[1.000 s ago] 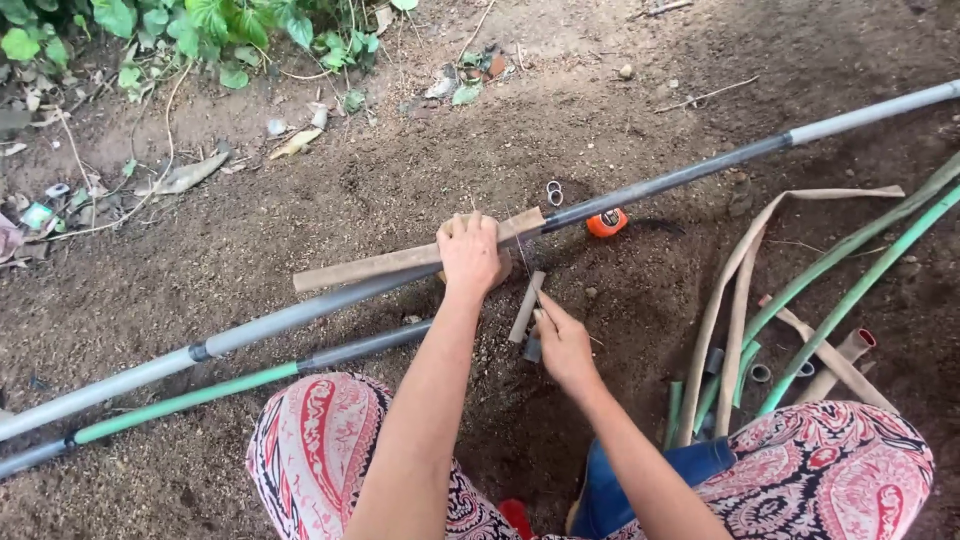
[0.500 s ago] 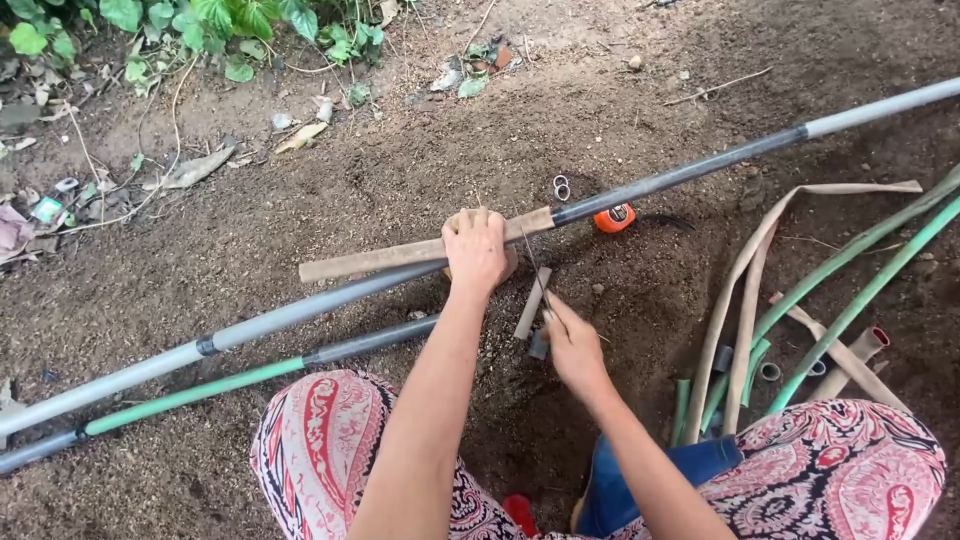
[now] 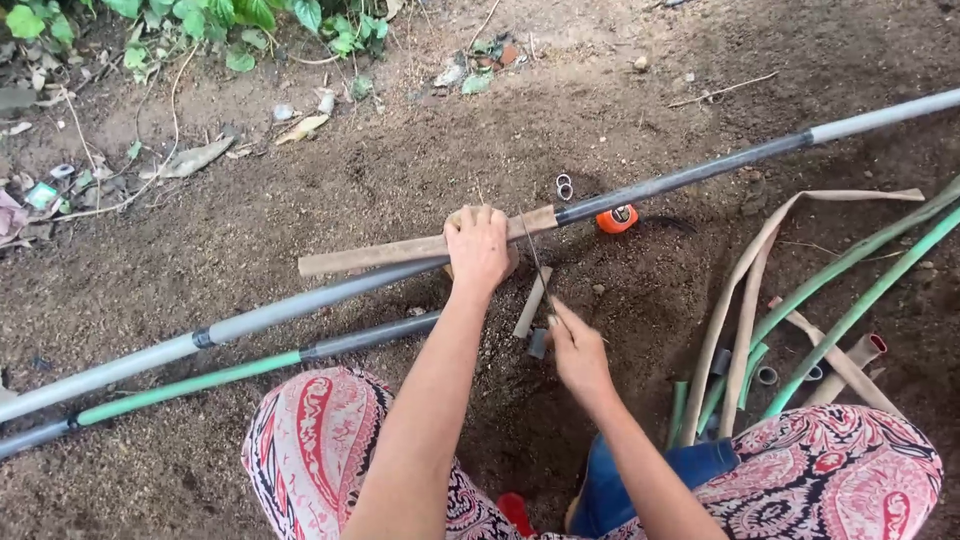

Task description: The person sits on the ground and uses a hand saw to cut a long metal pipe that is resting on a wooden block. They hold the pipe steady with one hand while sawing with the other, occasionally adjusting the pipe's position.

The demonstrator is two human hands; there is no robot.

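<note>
- Bare brown soil (image 3: 400, 180) underfoot, littered with dry leaves, green weeds (image 3: 200, 20) along the far edge.
- Nearest: two knees in red-and-white patterned cloth (image 3: 310, 450), one at each side of the lower frame.
- Right hand (image 3: 578, 350) closed around the handle of a thin dark saw blade (image 3: 535, 260), blade slanting up toward the long pipe.
- Just beside that hand: one short grey pipe offcut (image 3: 530, 303) lying on the soil, a small dark fitting (image 3: 538, 343) at its near end.
- Two long pipes lying side by side, slanting across the ground: nearer one green-and-dark-grey plastic pipe (image 3: 200, 378); farther one long grey plastic pipe (image 3: 300, 308), pale at both ends, dark in the stretch right of the hand, resting over a block.
- Left hand (image 3: 478, 245) pressed palm-down, fingers curled over the grey pipe and one flat pale wooden slat (image 3: 400, 252) lying alongside it.
- At right: several green hoses (image 3: 860, 300), at least three, and a few tan flat strips (image 3: 745, 300) curving together; exact count unclear where overlapping.
- Beyond the grey pipe: one orange tape measure (image 3: 617, 218), and two small metal rings (image 3: 564, 186) touching each other.
</note>
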